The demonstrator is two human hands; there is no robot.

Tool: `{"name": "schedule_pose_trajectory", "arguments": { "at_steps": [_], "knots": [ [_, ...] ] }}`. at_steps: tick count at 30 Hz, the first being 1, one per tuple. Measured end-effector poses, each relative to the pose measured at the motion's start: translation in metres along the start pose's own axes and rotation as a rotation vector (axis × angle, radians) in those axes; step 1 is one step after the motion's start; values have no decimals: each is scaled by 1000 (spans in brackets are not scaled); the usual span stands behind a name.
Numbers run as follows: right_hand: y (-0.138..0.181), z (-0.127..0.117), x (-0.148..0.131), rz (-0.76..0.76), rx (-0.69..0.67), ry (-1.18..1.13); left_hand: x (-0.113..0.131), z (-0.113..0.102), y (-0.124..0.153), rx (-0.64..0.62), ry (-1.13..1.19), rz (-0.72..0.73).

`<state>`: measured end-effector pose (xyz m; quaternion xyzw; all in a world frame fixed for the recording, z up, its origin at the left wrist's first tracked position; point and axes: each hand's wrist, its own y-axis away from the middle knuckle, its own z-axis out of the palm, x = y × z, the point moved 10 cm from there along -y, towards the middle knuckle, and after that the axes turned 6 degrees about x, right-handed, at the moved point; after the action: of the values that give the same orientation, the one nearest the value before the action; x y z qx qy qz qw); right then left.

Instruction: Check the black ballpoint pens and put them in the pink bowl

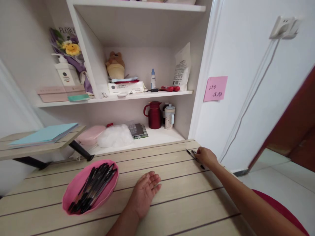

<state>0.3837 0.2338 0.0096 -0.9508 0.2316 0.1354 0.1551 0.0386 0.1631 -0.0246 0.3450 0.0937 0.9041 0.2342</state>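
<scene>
My right hand [205, 157] is at the far right of the table, its fingers pinched at the end of a black pen [193, 152]. Right against it, another black pen [199, 164] lies slantwise on the boards; the fingers partly hide where the two meet. My left hand [145, 190] rests palm up near the middle of the table, fingers slightly curled and apart, holding nothing. To its left stands a pink oval basket [113, 183] with scalloped edges. Many black pens [94, 186] lie heaped inside it, mostly pointing the same way.
A small raised stand [73, 132] with blue paper [44, 133] is on the left. Behind the table, shelves hold a red jug [155, 115], a cup [169, 117] and a plastic bag [115, 136]. A pink note [215, 88] sticks to the right wall.
</scene>
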Motion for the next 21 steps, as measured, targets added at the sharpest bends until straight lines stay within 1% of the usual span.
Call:
{"name": "schedule_pose_trajectory", "arguments": {
  "at_steps": [4,9,13,16,21],
  "knots": [
    [0,-3,3,12,8,-37,0,0,1,11,1,-1],
    [7,-10,24,38,4,-109,0,1,1,2,1,1],
    [18,-4,37,55,-40,-160,0,0,-1,-12,-4,4],
    [22,-1,37,45,-53,-158,-1,-2,-3,-14,-6,4],
    [21,0,22,-6,-82,-79,-1,-1,-2,-21,-8,9]
  ]
}}
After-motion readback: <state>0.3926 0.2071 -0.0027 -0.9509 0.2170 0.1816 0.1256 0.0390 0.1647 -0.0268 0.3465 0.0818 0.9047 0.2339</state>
